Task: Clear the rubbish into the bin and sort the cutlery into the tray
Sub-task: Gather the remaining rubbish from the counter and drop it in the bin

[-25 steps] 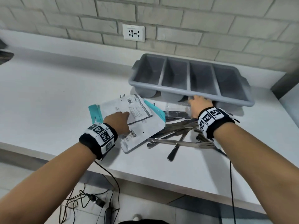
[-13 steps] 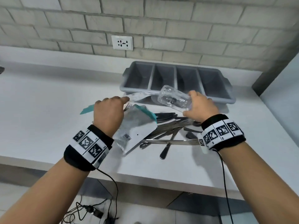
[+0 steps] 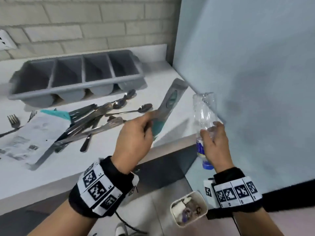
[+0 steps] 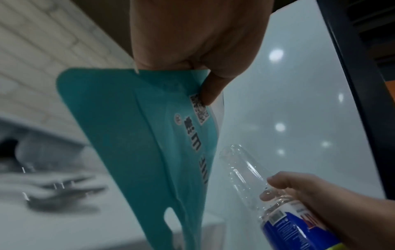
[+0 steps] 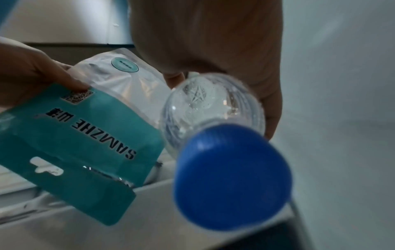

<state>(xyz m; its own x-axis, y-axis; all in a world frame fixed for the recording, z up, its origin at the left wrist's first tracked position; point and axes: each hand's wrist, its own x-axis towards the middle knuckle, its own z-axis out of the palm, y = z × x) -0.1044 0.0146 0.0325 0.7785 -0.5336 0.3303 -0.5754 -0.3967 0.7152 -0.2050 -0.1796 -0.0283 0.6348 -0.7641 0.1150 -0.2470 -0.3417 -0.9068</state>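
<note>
— While the left hand [image 3: 134,138] pinches the teal-and-clear packet [image 3: 167,106] by its teal end, what's the right hand [image 3: 215,145] got?
— Fingers curled round a clear plastic bottle [image 3: 203,120], blue cap down; it's past the counter's end, and the bin [image 3: 188,208] stands on the floor beneath, below that wrist.
— And the cutlery?
— Heaped on the white counter [image 3: 105,157] just before the grey tray [image 3: 75,74]; another packet [image 3: 29,138] lies beside the heap; two forks [image 3: 14,120] rest farther left.

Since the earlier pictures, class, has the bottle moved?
Yes. The bottle, gripped by the right hand, was in front of the tray; it is now off to the tray's right, past the counter's end, cap down above the bin.
</note>
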